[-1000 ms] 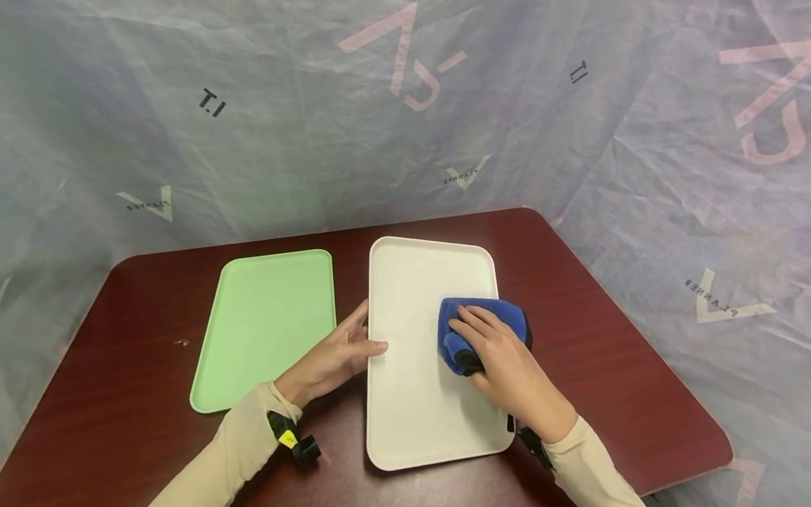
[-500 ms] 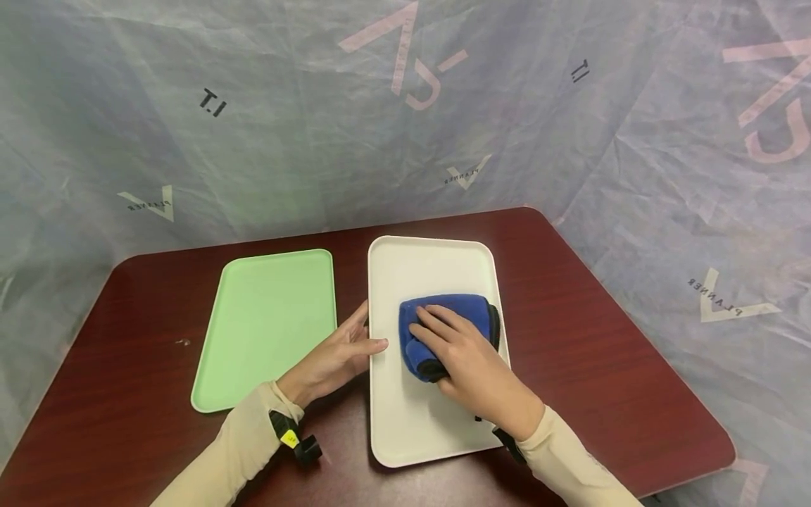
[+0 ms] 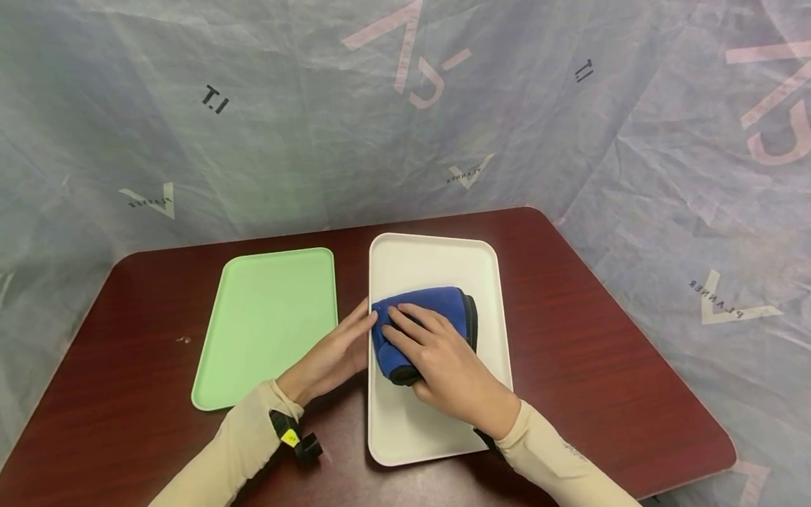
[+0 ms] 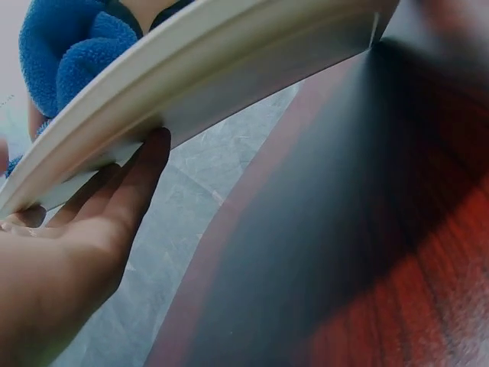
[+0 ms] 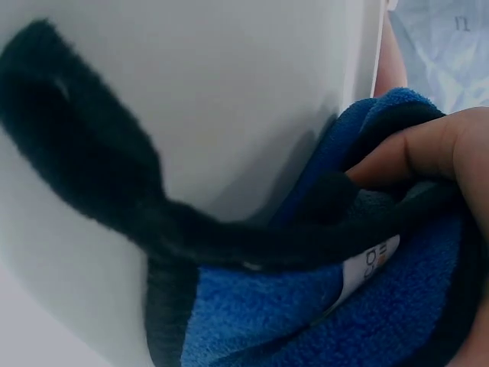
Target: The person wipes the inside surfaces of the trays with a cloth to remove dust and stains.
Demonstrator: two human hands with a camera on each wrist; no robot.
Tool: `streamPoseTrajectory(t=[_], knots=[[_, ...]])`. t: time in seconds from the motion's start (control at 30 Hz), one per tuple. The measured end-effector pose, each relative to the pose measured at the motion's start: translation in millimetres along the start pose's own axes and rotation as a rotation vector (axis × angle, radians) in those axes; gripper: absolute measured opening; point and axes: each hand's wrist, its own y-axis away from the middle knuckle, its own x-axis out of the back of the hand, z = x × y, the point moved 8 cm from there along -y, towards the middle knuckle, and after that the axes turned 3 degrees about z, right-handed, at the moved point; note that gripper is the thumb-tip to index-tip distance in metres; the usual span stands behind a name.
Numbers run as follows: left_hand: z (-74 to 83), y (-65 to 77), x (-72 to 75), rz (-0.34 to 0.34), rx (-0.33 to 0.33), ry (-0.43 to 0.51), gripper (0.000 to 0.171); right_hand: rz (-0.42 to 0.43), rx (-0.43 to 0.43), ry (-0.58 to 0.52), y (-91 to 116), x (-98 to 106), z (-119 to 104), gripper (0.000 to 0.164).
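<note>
A white tray (image 3: 437, 436) is held with its left side off the table, as the gap in the left wrist view shows. My left hand (image 3: 329, 362) grips that side, fingers (image 4: 134, 191) against the underside and thumb by the rim. On the tray's face lies a folded blue cloth (image 3: 437, 303) with black edging, its left end at the left rim beside my left thumb. My right hand (image 3: 446, 362) grips the cloth and presses it onto the tray. In the right wrist view a black loop (image 5: 76, 138) and a white label (image 5: 370, 264) show on the cloth.
A light green tray (image 3: 272, 324) lies flat on the dark red table (image 3: 589, 366), left of the white tray. Grey printed sheeting (image 3: 285, 127) hangs behind the table and at its sides.
My right hand has slid the blue cloth leftward across the white tray, from its right side to the left rim. My left thumb has shifted up along the rim; the tray is nearly still.
</note>
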Motion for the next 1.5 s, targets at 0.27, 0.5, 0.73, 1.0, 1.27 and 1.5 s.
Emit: streamPoseTrajectory(t=[0.27,0.5,0.73,1.0,1.27,1.5], knots=[[-0.2,-1.1,1.3,0.061,0.000,0.004,0.056,0.007,0.006,-0.015,8,-1,-8,0.072],[-1.5,-1.1,3.3,0.089,0.002,0.004,0.056,0.004,-0.018,-0.015,11,-3,-7,0.071],[-3.7,-2.3,2.9,0.088,0.014,0.020,0.057,-0.002,-0.095,-0.005,20,0,5,0.072],[-2.3,-1.0,3.4,0.092,0.015,0.002,0.057,-0.027,-0.186,0.011,32,4,25,0.071],[-1.4,-0.9,3.5,0.094,-0.002,0.008,0.057,-0.016,-0.228,0.022,44,9,39,0.068],[-0.8,-1.4,3.8,0.103,-0.004,0.006,0.057,-0.002,-0.278,0.027,54,14,52,0.065]])
